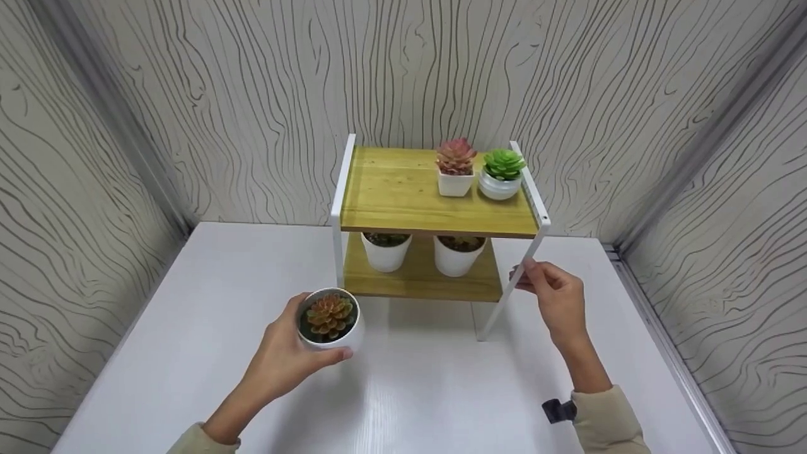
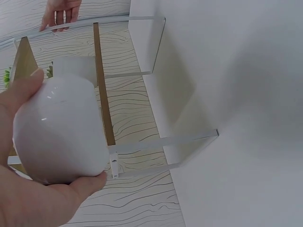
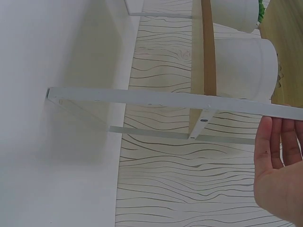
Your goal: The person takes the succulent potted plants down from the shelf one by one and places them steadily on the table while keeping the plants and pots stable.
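Note:
In the head view my left hand [image 1: 280,359] grips a white round pot [image 1: 353,337] holding an orange-green succulent [image 1: 329,316], in front of the rack's left side. The left wrist view shows the pot's smooth white side [image 2: 61,132] between thumb and fingers. My right hand [image 1: 558,302] holds the front right white post [image 1: 514,284] of a two-tier wooden rack, just below the upper board [image 1: 397,195]. On the lower board [image 1: 416,287] stand two white pots, one left [image 1: 386,255] and one right [image 1: 457,260]; the upper board partly hides their plants.
On the upper board's right side sit a pink succulent in a square white pot [image 1: 455,184] and a green one in a round white pot [image 1: 499,187]. The rack stands on a white table [image 1: 208,302], with wood-grain panels [image 1: 265,113] behind and at both sides.

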Tool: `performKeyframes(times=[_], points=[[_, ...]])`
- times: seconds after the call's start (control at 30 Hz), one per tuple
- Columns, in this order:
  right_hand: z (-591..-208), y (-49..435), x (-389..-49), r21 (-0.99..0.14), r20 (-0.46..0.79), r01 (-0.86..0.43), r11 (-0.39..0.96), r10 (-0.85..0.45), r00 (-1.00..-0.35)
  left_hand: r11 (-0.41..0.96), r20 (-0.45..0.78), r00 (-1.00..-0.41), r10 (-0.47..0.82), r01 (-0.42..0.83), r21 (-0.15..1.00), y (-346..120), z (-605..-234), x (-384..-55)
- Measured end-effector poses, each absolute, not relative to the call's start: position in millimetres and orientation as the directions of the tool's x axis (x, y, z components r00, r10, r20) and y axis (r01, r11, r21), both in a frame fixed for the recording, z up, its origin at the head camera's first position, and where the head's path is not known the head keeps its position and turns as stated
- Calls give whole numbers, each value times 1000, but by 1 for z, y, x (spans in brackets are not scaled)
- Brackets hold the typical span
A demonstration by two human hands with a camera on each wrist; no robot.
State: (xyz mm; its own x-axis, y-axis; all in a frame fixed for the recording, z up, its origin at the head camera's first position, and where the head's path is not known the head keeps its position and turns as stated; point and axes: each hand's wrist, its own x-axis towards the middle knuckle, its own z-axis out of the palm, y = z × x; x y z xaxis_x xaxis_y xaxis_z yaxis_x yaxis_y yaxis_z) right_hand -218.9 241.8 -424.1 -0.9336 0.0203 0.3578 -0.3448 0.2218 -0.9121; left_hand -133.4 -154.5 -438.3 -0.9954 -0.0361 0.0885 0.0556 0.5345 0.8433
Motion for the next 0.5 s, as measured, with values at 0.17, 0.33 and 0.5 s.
performKeyframes(times=[0.17,0.33,0.5], points=[[-424,241,-218,-912,348,-330,242,34,-937,548,71,-997,-39,38,836,-159,-447,-136],[-425,241,-218,-915,346,-330,233,30,-938,571,63,-996,-57,19,821,-167,-454,-139],[-424,241,-219,-914,350,-335,229,28,-936,585,80,-995,-67,26,810,-173,-462,-144]])
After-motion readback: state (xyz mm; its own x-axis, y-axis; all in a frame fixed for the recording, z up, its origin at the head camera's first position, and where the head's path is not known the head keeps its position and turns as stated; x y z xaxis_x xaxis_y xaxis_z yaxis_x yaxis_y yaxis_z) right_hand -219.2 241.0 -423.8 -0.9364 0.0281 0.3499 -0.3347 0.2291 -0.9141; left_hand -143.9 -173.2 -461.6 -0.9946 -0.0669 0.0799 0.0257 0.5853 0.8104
